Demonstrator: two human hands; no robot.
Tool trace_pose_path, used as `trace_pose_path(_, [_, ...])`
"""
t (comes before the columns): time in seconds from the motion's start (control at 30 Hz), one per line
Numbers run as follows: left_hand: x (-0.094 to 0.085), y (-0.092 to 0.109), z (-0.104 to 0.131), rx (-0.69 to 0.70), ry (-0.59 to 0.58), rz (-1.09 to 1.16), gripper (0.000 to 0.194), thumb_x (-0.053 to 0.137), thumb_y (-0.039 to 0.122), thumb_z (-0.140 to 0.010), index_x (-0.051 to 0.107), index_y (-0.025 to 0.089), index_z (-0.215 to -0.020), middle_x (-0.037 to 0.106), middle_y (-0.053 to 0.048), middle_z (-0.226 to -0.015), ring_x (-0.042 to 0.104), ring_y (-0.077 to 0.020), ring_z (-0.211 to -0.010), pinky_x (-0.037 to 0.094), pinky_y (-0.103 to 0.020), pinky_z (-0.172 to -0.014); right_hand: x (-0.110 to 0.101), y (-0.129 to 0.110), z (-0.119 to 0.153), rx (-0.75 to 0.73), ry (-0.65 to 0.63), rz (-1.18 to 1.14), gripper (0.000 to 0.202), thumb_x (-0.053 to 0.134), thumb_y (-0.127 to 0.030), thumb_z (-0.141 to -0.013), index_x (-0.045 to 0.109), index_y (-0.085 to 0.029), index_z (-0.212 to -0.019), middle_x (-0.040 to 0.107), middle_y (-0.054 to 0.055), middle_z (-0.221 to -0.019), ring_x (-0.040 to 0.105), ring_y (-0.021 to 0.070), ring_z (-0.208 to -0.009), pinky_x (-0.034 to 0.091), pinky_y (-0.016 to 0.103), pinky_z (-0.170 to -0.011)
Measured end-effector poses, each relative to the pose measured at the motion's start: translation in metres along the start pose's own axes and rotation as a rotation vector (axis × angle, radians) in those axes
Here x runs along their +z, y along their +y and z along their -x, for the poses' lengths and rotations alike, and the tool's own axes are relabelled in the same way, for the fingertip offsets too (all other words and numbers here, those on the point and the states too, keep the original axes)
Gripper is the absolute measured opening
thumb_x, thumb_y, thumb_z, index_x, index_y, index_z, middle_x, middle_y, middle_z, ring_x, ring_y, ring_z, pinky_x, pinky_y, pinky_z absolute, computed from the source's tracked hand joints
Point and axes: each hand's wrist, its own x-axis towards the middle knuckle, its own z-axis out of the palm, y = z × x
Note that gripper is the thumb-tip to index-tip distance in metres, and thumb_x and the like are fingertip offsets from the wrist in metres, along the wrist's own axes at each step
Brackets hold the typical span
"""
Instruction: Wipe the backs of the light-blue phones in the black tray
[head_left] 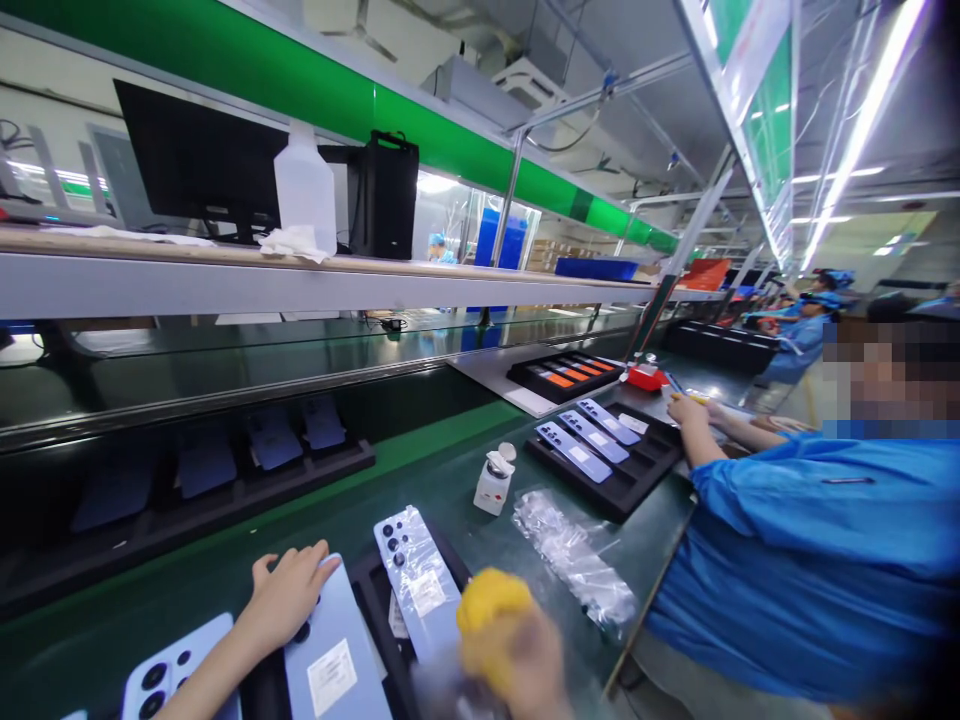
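Observation:
My left hand (289, 595) is closed over the top end of a light-blue phone (334, 650) with a white label, its fingers covering part of the camera area. My right hand (536, 660), smeared by motion, grips a yellow cloth-like wad (491, 605). Just left of that wad, another blue phone (420, 580) with a clear film and a label lies in a black tray (371, 590). Under my left forearm a third phone (180, 660) shows its round camera lenses. Something blurred and see-through lies below my right hand; I cannot make it out.
Ahead stands a white pump bottle (493, 482), beside crumpled clear plastic (574, 555). A black tray (645, 470) holds three blue phones. At right, a co-worker in a blue smock (817, 560) handles something small. A lower shelf tray (300, 490) holds several phones.

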Motion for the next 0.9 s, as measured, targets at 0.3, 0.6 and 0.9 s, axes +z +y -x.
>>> trace_pose_path(0.3, [-0.009,0.027,0.003,0.147,-0.031,0.145,0.037,0.016,0.038,-0.095,0.049,0.025,-0.108,0.054,-0.004,-0.118,0.044,-0.0192,-0.116,0.018,-0.05,-0.105,0.009,0.06,-0.055,0.217,-0.146,0.286,0.038,0.074,-0.006,-0.05,0.05,-0.019,-0.076,0.054,-0.001,-0.074,0.053,0.0201,-0.07,0.048,0.034,-0.069])
trace_pose_path(0.6, [0.016,0.069,-0.075,-0.03,-0.13,0.204,0.037,0.049,0.039,-0.092,0.054,0.011,-0.115,0.06,-0.013,-0.114,0.055,-0.0256,-0.109,0.038,-0.048,-0.097,0.009,0.081,-0.041,0.323,0.02,0.311,0.052,0.072,-0.026,-0.061,0.046,-0.017,-0.106,0.057,0.011,-0.102,0.057,0.0254,-0.088,0.049,0.042,-0.08])
trace_pose_path(0.9, [0.015,0.079,-0.064,0.14,0.093,0.265,0.016,0.052,0.018,-0.09,0.068,0.017,-0.088,0.068,-0.004,-0.096,0.06,-0.0197,-0.096,0.041,-0.039,-0.093,0.002,0.09,-0.041,0.32,0.002,0.188,0.024,0.043,-0.03,-0.082,0.044,-0.018,-0.103,0.059,0.011,-0.099,0.059,0.0223,-0.086,0.048,0.041,-0.08])
